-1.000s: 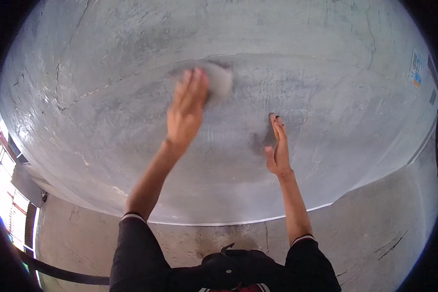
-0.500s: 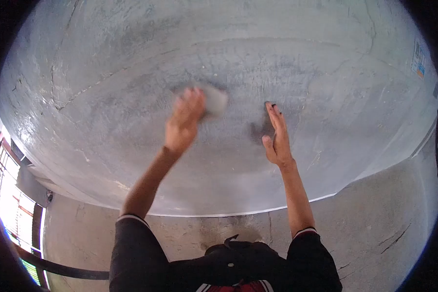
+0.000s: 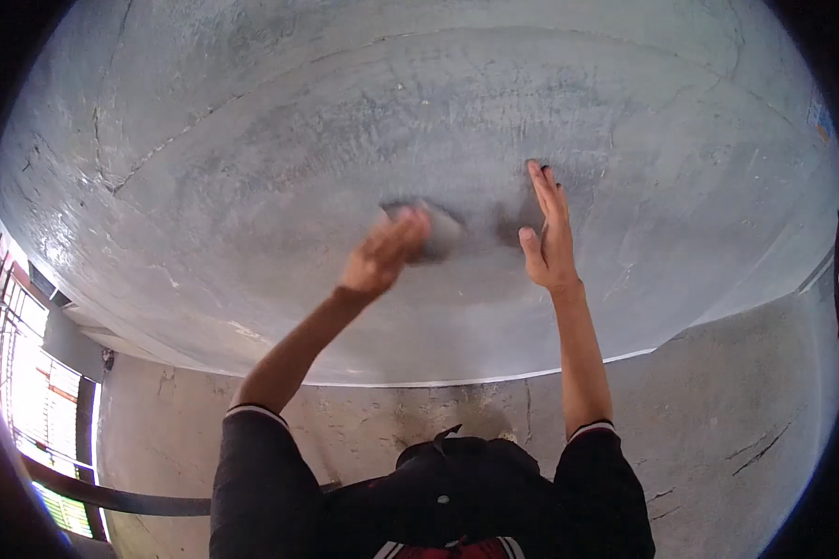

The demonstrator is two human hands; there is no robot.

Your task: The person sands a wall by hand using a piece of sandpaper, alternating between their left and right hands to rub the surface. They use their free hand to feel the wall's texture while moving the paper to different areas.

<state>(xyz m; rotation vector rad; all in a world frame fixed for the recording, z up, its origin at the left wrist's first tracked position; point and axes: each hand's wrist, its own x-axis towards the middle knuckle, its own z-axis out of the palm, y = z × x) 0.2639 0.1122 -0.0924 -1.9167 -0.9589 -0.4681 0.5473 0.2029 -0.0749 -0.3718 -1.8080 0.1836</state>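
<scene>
My left hand (image 3: 391,247), smeared by motion, is closed on a flat pale-grey sheet (image 3: 444,218) that looks like sandpaper. The sheet lies close against the grey plastered wall (image 3: 419,317), with a dark shadow around it. To the right of it, my right hand (image 3: 554,233) is held upright with fingers stretched and thumb apart, holding nothing. Its edge is right at the wall, where a shadow falls beside the thumb. Scuffs, thin cracks and darker patches mark the wall above both hands.
The wall ends in a pale lower edge (image 3: 419,384); below it lies a cracked concrete surface (image 3: 718,410). A bright barred window (image 3: 47,391) is at the left, with a dark curved bar (image 3: 140,500) near it. A small coloured label (image 3: 819,116) sits far right.
My left hand has moved down and to the right across the wall with the sheet. My right hand has shifted slightly up and right. The view has tilted a little.
</scene>
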